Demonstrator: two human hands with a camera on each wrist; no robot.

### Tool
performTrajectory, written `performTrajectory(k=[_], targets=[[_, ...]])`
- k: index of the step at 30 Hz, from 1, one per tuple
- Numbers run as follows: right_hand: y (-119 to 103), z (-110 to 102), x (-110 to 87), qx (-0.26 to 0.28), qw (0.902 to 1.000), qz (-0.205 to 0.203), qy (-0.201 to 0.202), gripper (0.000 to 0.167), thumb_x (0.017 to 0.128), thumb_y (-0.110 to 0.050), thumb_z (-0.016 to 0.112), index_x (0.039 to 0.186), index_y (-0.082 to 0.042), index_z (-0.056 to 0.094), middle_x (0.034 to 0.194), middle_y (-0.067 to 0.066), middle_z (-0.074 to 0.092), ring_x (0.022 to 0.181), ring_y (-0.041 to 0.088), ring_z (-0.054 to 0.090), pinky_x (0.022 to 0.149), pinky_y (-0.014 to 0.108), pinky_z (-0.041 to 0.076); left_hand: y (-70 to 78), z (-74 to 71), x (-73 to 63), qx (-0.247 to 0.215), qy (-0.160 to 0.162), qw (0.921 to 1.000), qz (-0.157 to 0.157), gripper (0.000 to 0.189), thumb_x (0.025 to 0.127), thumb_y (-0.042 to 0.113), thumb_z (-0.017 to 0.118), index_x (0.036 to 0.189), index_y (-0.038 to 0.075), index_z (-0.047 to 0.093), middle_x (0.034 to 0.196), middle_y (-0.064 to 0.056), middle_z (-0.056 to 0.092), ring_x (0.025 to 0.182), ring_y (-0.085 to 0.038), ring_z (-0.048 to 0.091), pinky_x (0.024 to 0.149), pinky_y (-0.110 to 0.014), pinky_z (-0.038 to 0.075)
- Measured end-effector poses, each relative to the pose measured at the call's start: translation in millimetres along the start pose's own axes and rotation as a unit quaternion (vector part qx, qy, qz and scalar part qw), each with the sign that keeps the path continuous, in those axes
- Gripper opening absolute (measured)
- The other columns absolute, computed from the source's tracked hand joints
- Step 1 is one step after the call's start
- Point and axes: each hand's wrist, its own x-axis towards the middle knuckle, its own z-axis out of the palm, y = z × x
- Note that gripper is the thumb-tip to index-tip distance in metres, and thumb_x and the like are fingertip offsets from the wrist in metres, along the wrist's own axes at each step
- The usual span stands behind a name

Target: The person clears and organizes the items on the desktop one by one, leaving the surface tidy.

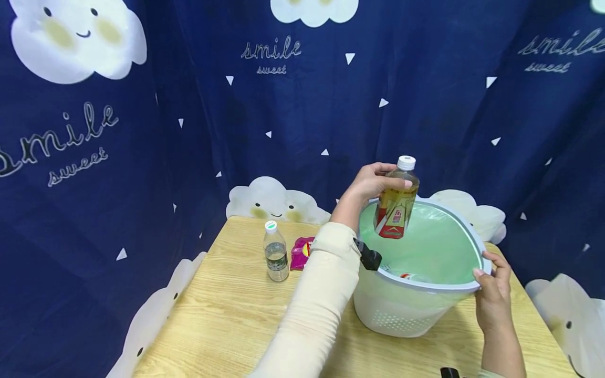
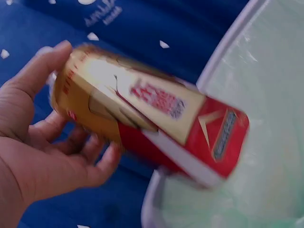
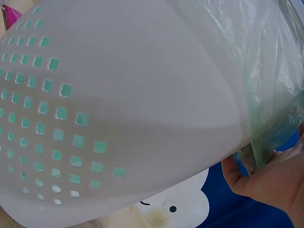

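Note:
My left hand (image 1: 371,182) grips a drink bottle (image 1: 396,210) with a white cap and a gold and red label near its top. The bottle hangs over the far left part of a white bin's mouth, its base just inside the rim. In the left wrist view the same bottle (image 2: 156,109) slants over the bin's edge. My right hand (image 1: 493,289) holds the rim (image 1: 482,251) of the bin on the right, thumb inside. A green bag (image 1: 439,244) lines the bin, and a partly hidden item with red and white (image 1: 411,276) lies inside.
A clear bottle (image 1: 275,252) with a white cap stands on the wooden table (image 1: 222,310) left of the bin. Behind my left forearm a magenta packet (image 1: 299,257) lies partly covered. A dark blue curtain (image 1: 293,115) with clouds hangs behind the table.

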Motion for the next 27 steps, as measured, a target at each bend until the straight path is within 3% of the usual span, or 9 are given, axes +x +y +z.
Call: performTrajectory(k=[7,15,22,27], targets=[[1.6,-1.0,0.8,0.009,1.0,0.001,0.003,0.035,0.089,0.0,0.041,0.119,-0.017,0.046,0.11,0.008,0.044,0.081,0.009,0.056,0.065,0.018,0.046,-10.8,4.3,7.7,0.002,-0.022,0.9995,-0.021,0.044,0.072,0.018,0.081,0.114,0.016,0.065,0.097,0.008,0.061,0.09,-0.011,0.056,0.081,-0.038,0.046],[3.1,-0.6,4.1,0.007,0.9999,0.004,0.01,0.035,0.089,-0.001,0.044,0.12,-0.016,0.047,0.108,0.008,0.043,0.081,0.01,0.055,0.065,0.019,0.046,-19.3,6.6,12.2,0.034,-0.052,0.9964,-0.058,0.043,0.072,0.016,0.081,0.112,0.015,0.066,0.096,0.007,0.061,0.09,-0.012,0.054,0.084,-0.041,0.043],[2.1,0.6,2.7,0.009,0.9999,0.0,0.01,0.034,0.089,-0.001,0.044,0.119,-0.016,0.047,0.106,0.008,0.044,0.079,0.009,0.056,0.064,0.018,0.046,-29.9,5.1,12.5,0.042,-0.059,0.9931,-0.092,0.032,0.071,0.015,0.081,0.101,0.017,0.069,0.092,0.005,0.063,0.088,-0.014,0.053,0.079,-0.041,0.042],[0.8,0.2,0.6,0.006,1.0,0.0,0.005,0.034,0.089,-0.001,0.043,0.119,-0.016,0.046,0.108,0.008,0.044,0.08,0.009,0.056,0.065,0.018,0.046,-36.4,3.4,11.6,0.033,-0.067,0.9923,-0.099,0.036,0.071,0.015,0.081,0.105,0.017,0.069,0.094,0.006,0.062,0.089,-0.013,0.054,0.078,-0.04,0.042]])
